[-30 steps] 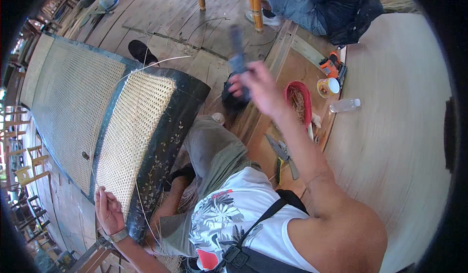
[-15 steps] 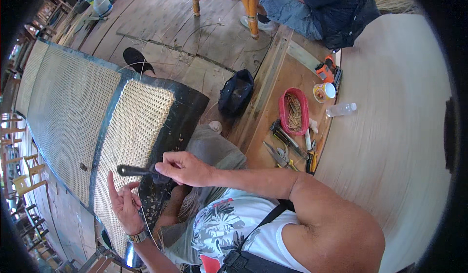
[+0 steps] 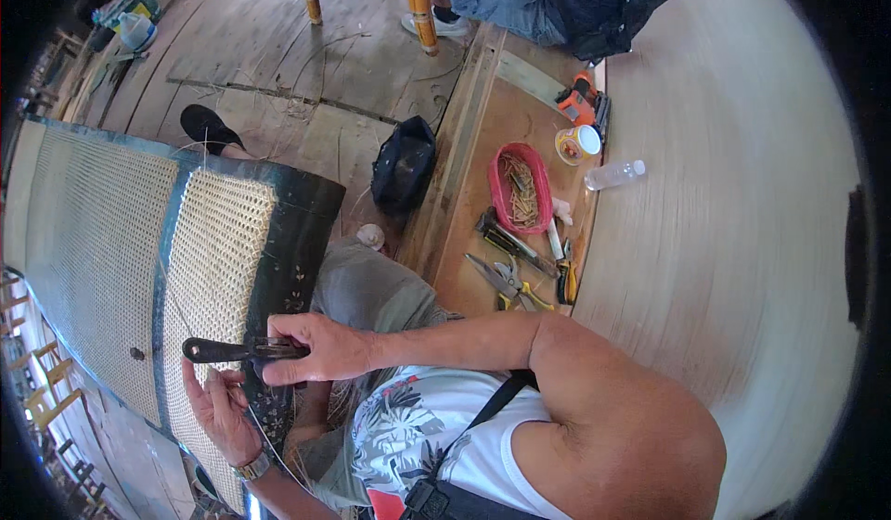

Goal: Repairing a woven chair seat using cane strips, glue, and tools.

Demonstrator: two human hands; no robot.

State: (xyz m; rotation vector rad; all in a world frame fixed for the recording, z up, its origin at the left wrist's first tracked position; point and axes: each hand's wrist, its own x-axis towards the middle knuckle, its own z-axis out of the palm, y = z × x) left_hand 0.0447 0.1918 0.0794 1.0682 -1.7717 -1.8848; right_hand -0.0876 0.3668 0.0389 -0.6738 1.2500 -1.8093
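A pale woven cane panel (image 3: 223, 237) lies across a long piece of furniture with a dark painted frame (image 3: 302, 209). My right hand (image 3: 320, 348) grips a black-handled hand tool (image 3: 218, 350) whose handle points left over the panel; its working end is hidden by my fingers. Just below, my left hand (image 3: 227, 418) rests at the panel's lower part, index finger stretched out and the other fingers curled in. A thin cane strand (image 3: 269, 441) runs from these fingers toward my lap, and seems held between them.
A wooden board on the right carries a pink basket (image 3: 495, 186) of short cane pieces, snips (image 3: 506, 283), a plastic bottle (image 3: 614, 175), a tub (image 3: 577, 144) and an orange power tool (image 3: 577, 102). A black bag (image 3: 404, 167) sits on the floor. Another person (image 3: 557, 10) sits ahead.
My right hand and the tool have come down closer to my left hand, and the tool has turned to show more of its length. The whole view has shifted.
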